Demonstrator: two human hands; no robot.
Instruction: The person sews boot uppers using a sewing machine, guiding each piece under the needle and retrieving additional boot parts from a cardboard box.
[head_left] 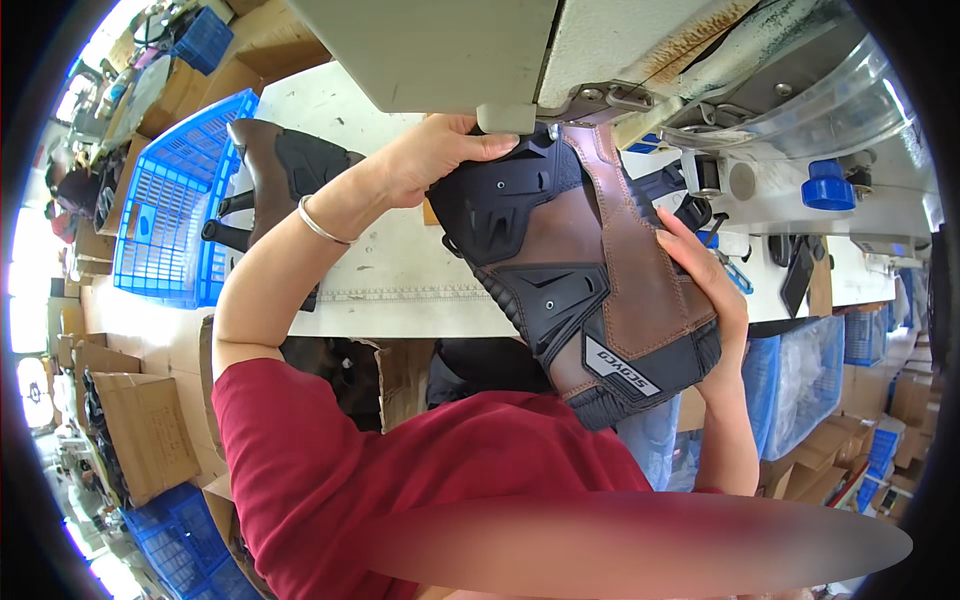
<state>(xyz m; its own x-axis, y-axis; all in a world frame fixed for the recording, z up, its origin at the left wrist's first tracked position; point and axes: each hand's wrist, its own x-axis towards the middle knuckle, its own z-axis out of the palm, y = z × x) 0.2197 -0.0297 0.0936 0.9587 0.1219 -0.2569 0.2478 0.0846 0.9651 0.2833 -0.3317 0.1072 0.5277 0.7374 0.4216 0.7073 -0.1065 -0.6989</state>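
Observation:
A brown and black motorcycle boot upper (645, 260) with moulded black panels is held up at a slant in front of me, its top end under the head of a pale machine (450, 55). My left hand (430, 160) pinches the upper's top left edge, thumb over the black panel. Round the right side wraps my right hand (712, 285), its fingers on the brown leather and the rest partly behind the piece. A similar brown and black upper (268, 180) with straps lies on the white table (400, 280) to the left.
A blue plastic crate (205, 160) stands at the table's left. On the machine's right are a clear plastic guard (800, 115) and a blue knob (828, 186). Cutting tools or similar dark items (797, 275) lie on the right. Cardboard boxes (145, 430) stand on the floor.

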